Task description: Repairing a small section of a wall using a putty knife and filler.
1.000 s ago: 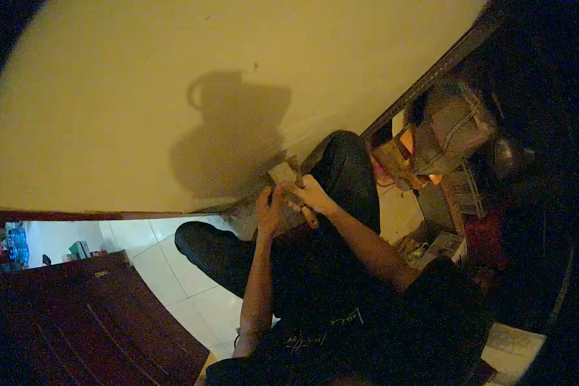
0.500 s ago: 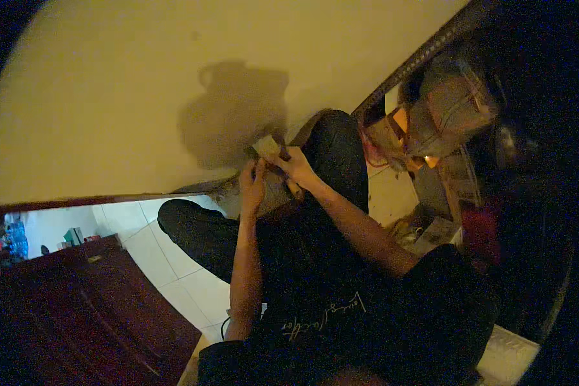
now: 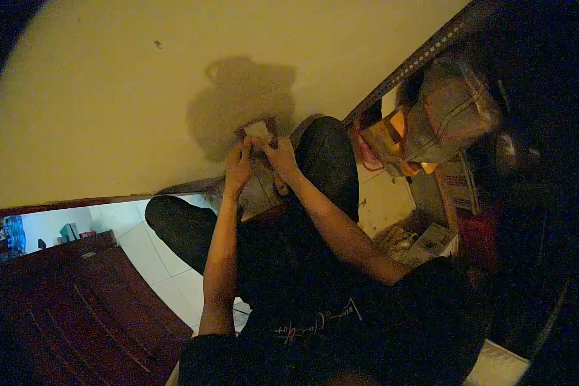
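Note:
A small pale, squarish flat piece [image 3: 258,130], perhaps paper or cloth, stands up between my hands in front of the wall; the dim light hides its exact kind. My right hand [image 3: 282,158] pinches its lower right side, thumb turned inward. At its lower left, the fingers of my left hand [image 3: 239,162] are closed against it, their tips close to the right thumb. Both forearms reach up over my dark shirt and crossed, dark-trousered legs.
A yellowish wall [image 3: 109,103] with my shadow rises just ahead. To the right stand bags [image 3: 457,100] and a box [image 3: 436,241] on the floor. A dark red panel [image 3: 90,309] lies to the left, beside white floor tiles [image 3: 167,257].
Both hands and the pale piece have shifted slightly left and up in the picture. The piece is turned more upright, and the left fingertips have come up against it. The whole view has shifted a little.

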Demonstrator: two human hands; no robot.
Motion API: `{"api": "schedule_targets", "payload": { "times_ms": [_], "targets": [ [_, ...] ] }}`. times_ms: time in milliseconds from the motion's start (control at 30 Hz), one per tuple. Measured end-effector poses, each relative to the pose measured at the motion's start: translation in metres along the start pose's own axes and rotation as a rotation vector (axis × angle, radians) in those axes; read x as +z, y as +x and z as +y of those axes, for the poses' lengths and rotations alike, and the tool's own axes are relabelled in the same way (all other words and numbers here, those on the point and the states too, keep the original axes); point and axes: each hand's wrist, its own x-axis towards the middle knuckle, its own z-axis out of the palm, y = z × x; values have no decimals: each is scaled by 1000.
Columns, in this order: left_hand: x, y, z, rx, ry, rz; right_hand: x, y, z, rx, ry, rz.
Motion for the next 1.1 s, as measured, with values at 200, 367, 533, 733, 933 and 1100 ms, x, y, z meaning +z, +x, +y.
{"api": "schedule_targets", "payload": {
  "times_ms": [200,367,533,733,933,1100],
  "targets": [
    [6,0,38,-370,-758,44,6,-16,39,184,6,-51],
    [-42,57,-5,-379,-1423,-987,1,-20,10,158,-164,-2],
    [-18,24,62,-429,-668,-27,6,-8,36,304,480,-155],
    [-6,23,33,-404,-477,-43,16,-2,20,532,800,-150],
    [29,17,-2,-284,-366,-27,42,4,12,397,299,137],
    [31,28,17,-125,-341,-35,36,12,55,231,163,338]
  ]
}}
